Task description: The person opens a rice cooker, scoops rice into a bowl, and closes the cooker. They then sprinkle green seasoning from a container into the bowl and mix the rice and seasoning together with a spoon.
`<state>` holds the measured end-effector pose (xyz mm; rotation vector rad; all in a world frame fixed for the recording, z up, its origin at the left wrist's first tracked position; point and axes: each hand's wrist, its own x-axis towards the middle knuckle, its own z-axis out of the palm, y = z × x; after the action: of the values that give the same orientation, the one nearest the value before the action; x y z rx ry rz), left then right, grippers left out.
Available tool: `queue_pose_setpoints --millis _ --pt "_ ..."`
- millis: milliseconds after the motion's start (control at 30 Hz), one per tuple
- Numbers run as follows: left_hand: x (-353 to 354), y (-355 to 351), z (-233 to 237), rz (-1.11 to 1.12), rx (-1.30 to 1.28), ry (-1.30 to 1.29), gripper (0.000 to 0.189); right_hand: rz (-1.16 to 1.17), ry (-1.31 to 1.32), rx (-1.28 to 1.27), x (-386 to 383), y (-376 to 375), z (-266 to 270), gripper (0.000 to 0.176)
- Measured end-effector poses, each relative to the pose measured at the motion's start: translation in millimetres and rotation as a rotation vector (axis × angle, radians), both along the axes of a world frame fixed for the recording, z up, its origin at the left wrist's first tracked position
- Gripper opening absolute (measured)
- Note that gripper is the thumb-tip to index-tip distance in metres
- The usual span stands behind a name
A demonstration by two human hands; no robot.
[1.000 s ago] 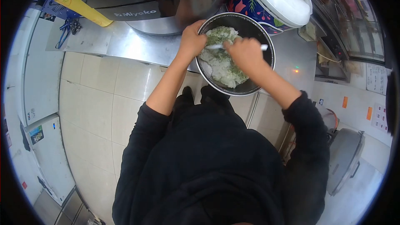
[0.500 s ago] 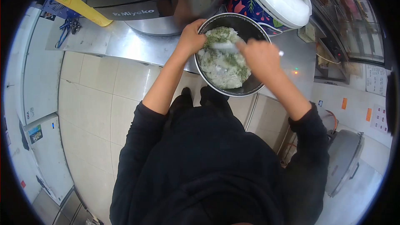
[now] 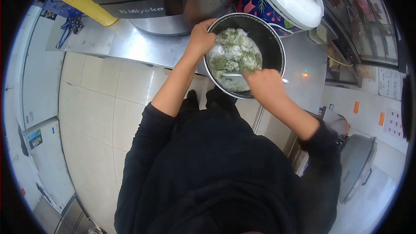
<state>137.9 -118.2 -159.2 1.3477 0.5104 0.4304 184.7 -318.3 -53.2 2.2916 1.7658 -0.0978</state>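
A dark-lined round pot (image 3: 271, 45) with a pale metal rim stands at the counter's front edge. Inside it lies white rice (image 3: 236, 52) mixed with green bits, heaped toward the left. My left hand (image 3: 202, 39) is closed on the pot's upper-left rim. My right hand (image 3: 265, 86), over the near right rim, wraps round a white spoon (image 3: 232, 75). The spoon's far end dips into the rice near the front of the pot, and its handle tip sticks out to the right of my fist. The exact shape of its head is hidden.
Behind the pot stand a large Miyako appliance (image 3: 143, 11) and a flowered rice cooker (image 3: 260, 6) with its white lid (image 3: 290, 0) raised. A yellow container (image 3: 86, 0) and blue-handled scissors (image 3: 65, 32) are on the steel counter (image 3: 130, 41) at left. A glass display case (image 3: 377, 26) stands right.
My right hand has drawn the spoon from the pot's middle toward its near side. The rice is turned over, with a whiter patch on top. My left hand stays on the rim.
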Motion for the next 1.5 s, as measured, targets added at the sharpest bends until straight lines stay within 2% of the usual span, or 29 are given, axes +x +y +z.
queue_pose_setpoints --millis 100,200,233,333,367,467,500,633,733,800,833,867,933,1000,1100,1200,1233,1333,1400,1433,1500 --pt "1.9 0.0 3.4 0.002 0.030 -0.014 0.049 -0.004 -0.061 0.085 15.8 20.2 -20.1 0.010" --pt "-0.6 -2.6 1.2 0.030 0.012 -0.020 0.048 -0.069 -0.088 0.167 16.3 36.2 16.3 0.010" --pt "0.0 -3.2 0.2 0.044 0.002 -0.028 0.048 -0.082 -0.108 0.155 17.1 41.2 18.6 0.018" --pt "1.6 -0.8 -1.9 0.056 0.044 0.017 0.048 0.050 -0.159 0.079 7.0 38.2 -39.5 0.017" --pt "3.2 1.7 -0.8 0.047 0.063 0.011 0.048 0.096 -0.129 0.115 7.6 33.5 -41.8 0.015" --pt "-2.7 -1.4 -3.5 0.028 0.072 0.018 0.048 0.020 -0.058 0.037 10.9 26.9 -7.1 0.013" --pt "-2.0 -1.3 -1.8 0.035 0.060 0.011 0.048 0.030 -0.075 0.085 4.6 24.7 -1.8 0.014" --pt "0.6 0.3 -7.4 0.035 0.146 0.032 0.048 0.057 -0.105 -0.013 10.6 27.9 -27.6 0.017" --pt "-0.8 -0.2 -7.4 0.029 0.118 0.025 0.048 -0.081 -0.197 0.091 35.0 39.0 14.5 0.017" --pt "-1.1 -3.8 -8.8 0.066 0.102 -0.009 0.047 -0.120 -0.238 0.110 58.7 50.0 1.9 0.016" --pt "-0.1 -4.3 -7.4 0.083 0.098 -0.030 0.047 -0.053 -0.275 0.163 58.4 51.9 -23.2 0.016" --pt "-2.2 -6.0 -1.5 0.082 0.054 -0.012 0.047 0.025 -0.340 0.102 45.9 50.0 -46.9 0.015" --pt "-8.0 -7.1 11.3 0.101 -0.033 0.017 0.047 0.059 -0.368 0.058 2.2 41.6 -55.2 0.013" --pt "-8.1 -7.3 7.8 0.128 -0.024 -0.004 0.047 0.027 -0.237 0.054 -18.0 21.1 -35.2 0.013" --pt "-6.1 -7.9 8.3 0.104 -0.038 -0.014 0.046 -0.002 -0.044 -0.048 -2.1 -0.1 -0.5 0.015" --pt "-2.1 -5.5 1.1 0.106 -0.006 -0.028 0.045 -0.028 -0.012 -0.099 -6.9 3.1 35.4 0.016" --pt "-1.5 -6.1 -1.8 0.102 0.016 -0.034 0.045 0.012 0.000 -0.137 -11.5 8.2 20.8 0.016" --pt "-0.7 -4.1 -0.3 0.057 0.089 -0.039 0.045 0.029 -0.044 -0.022 16.5 26.5 -28.9 0.016" --pt "-1.5 -4.5 -1.2 0.050 0.095 -0.052 0.044 0.012 -0.150 -0.019 37.9 41.8 -31.4 0.017" --pt "-0.1 -3.6 -0.8 0.046 0.100 -0.063 0.044 0.048 -0.165 0.086 42.5 44.9 -25.4 0.009" --pt "-0.8 -2.7 5.8 0.053 0.184 -0.015 0.044 -0.036 -0.187 0.075 41.1 55.5 0.9 0.009"
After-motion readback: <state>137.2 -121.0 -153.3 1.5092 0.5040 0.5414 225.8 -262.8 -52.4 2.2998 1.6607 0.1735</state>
